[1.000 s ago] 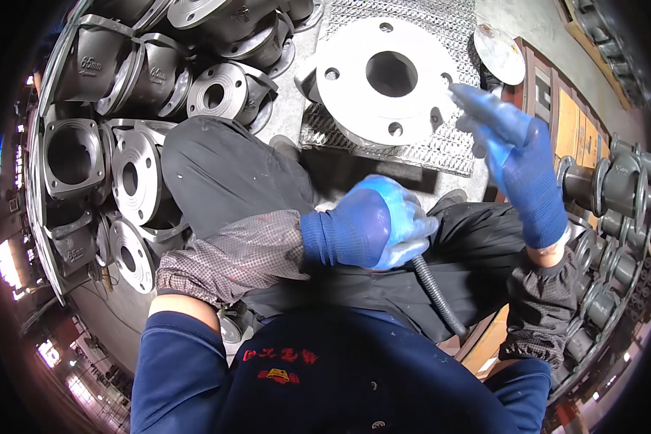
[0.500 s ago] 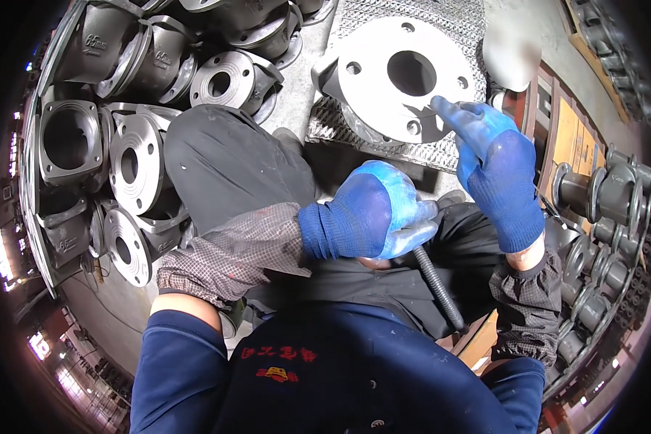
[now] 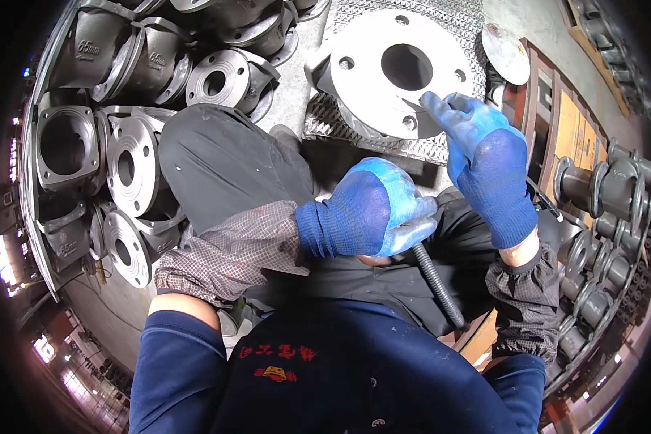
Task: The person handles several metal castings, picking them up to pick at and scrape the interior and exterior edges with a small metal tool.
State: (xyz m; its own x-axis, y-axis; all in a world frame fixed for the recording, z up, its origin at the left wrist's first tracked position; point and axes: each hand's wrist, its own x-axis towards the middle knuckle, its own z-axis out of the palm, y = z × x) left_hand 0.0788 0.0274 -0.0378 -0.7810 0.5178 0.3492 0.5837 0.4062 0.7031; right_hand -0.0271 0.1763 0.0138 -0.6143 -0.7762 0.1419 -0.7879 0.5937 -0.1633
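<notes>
My left hand [image 3: 372,210], in a blue rubber-coated glove, is closed around a dark ribbed metal rod [image 3: 439,286] above my lap. The rod's lower end slants down to the right, and the gripped end is hidden by the glove. My right hand [image 3: 481,155], gloved alike, reaches to the lower right of a pale, round valve flange [image 3: 358,79]. Its index finger is stretched out at the flange face, right of the lower bolt hole; the other fingers are bent and partly hidden. The flange has a large central bore and bolt holes near its rim.
The flanged part rests on a textured metal-covered stand [image 3: 325,123]. Grey cast valve bodies [image 3: 134,163] are stacked at the left. More flanged castings [image 3: 618,184] stand at the right, past a wooden box [image 3: 575,134]. A pale disc [image 3: 505,54] is beyond my right hand.
My right fingertip has shifted slightly left across the flange face. My left hand keeps its hold on the rod. The whole view has moved a little.
</notes>
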